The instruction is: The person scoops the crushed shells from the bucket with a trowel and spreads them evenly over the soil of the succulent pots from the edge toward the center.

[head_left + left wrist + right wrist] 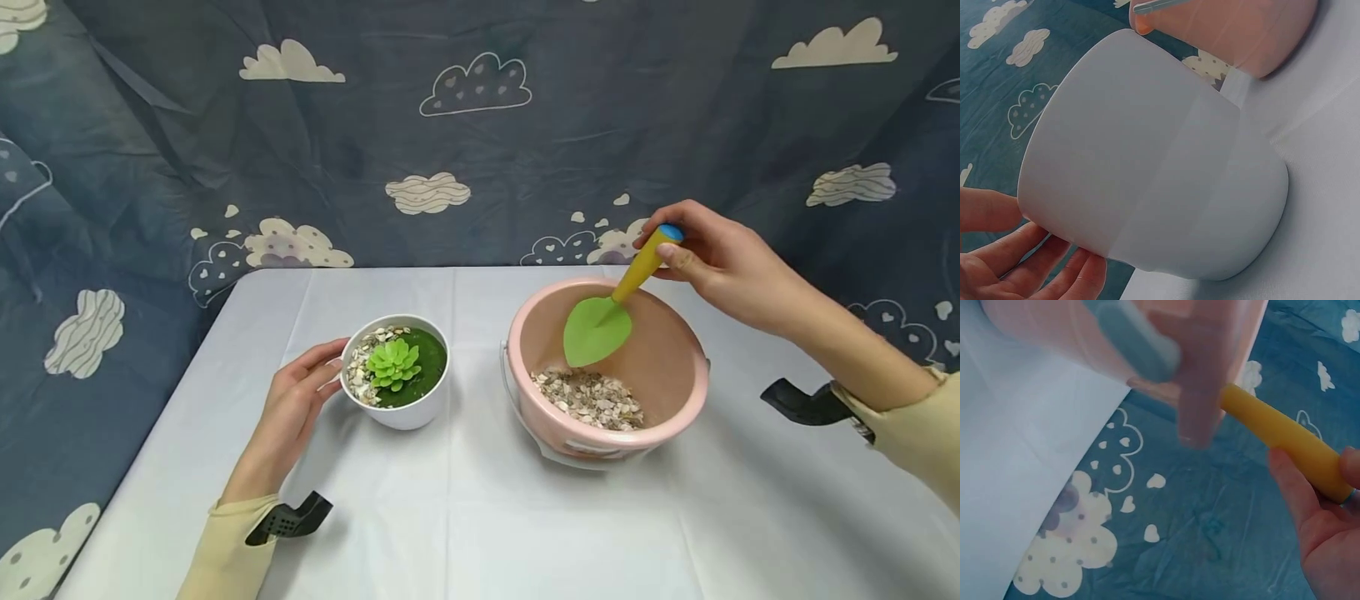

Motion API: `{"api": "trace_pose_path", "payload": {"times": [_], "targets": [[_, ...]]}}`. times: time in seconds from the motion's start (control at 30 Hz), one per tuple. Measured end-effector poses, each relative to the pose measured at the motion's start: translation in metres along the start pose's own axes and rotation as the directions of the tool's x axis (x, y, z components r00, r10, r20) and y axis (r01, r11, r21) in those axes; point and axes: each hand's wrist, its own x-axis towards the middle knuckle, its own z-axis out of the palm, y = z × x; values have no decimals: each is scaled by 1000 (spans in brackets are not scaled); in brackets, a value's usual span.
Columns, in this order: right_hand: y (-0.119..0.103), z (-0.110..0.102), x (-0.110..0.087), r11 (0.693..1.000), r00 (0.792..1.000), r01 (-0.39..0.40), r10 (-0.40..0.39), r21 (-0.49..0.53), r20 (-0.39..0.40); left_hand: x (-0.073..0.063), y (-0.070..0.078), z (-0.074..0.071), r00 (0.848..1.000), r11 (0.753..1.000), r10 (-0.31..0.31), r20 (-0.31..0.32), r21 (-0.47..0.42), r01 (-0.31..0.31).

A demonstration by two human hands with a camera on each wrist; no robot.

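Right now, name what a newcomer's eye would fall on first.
Likely the pink bucket, right of centre on the white table, and the green-bladed trowel that the right grip holds over the gravel inside. Next comes the bright green plant in the white pot, left of the bucket.

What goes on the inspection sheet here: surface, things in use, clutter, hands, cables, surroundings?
Surface: white tablecloth, creased.
Things in use: green-bladed trowel at the mouth of the pink bucket, which holds pale chips; white pot with green plant and more chips along one side.
Clutter: nothing seen.
Hands: left hand touches the pot's side; right hand grips the trowel's yellow handle.
Cables: nothing seen.
Surroundings: dark cloud-print backdrop behind.
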Motion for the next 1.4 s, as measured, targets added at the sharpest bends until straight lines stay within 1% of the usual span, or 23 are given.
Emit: {"api": "trace_pose_path", "payload": {"times": [0.17,0.47,0.6,0.83,0.97,1.07,1.23,1.4], "targets": [[5,9,2,999,999,14,-12,-50,45,-2,-1,-1,1000,1000,-5,7,7,5],[10,21,4,997,992,15,-5,-73,129,-1,0,0,1000,1000,10,13,9,-10],[11,29,4,998,989,9,-1,-56,145,-1,0,0,1000,1000,13,13,4,-14],[11,36,2,1000,990,19,-16,-19,139,-1,-1,0,1000,1000,11,4,14,-11],[12,37,2,999,985,-33,31,7,167,-2,-2,0,1000,1000,10,3,13,-10],[12,37,2,996,977,-85,77,29,198,-2,-2,0,1000,1000,12,2,13,-12],[12,34,2,993,968,-107,93,46,232,-2,-2,0,1000,1000,12,0,7,-12],[9,32,2,993,962,-109,95,41,257,-2,-2,-1,1000,1000,13,5,-1,-13]]}}
